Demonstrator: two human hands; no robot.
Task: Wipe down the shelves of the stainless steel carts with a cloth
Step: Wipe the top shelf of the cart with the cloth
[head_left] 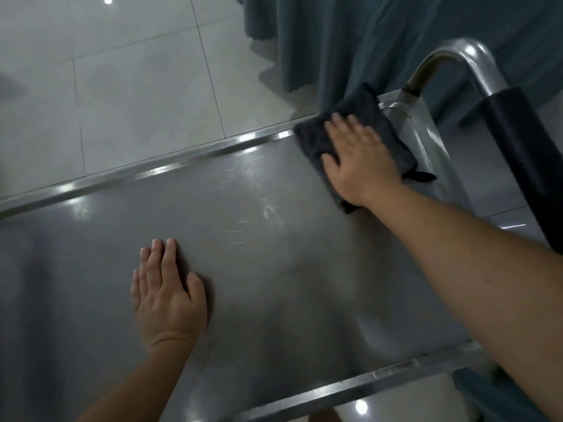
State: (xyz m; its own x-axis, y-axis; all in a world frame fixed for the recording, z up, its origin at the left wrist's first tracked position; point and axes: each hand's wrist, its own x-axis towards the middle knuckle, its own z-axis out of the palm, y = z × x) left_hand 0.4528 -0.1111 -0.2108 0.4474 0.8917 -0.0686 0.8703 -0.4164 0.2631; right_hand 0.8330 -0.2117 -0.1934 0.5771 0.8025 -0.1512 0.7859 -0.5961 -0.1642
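Observation:
The top shelf [243, 239] of a stainless steel cart fills most of the head view, its surface scratched and shiny. A dark grey folded cloth [350, 117] lies at the shelf's far right corner. My right hand [362, 156] lies flat on the cloth with straight fingers, pressing it against the steel. My left hand [167, 290] rests flat on the bare shelf near the front left, fingers straight and together, holding nothing.
The cart's curved steel handle [463, 56] with a black grip [530, 153] rises at the right end. A teal curtain [365, 35] hangs just behind the far corner. Pale floor tiles [122, 86] lie beyond the shelf's raised far rim [152, 172].

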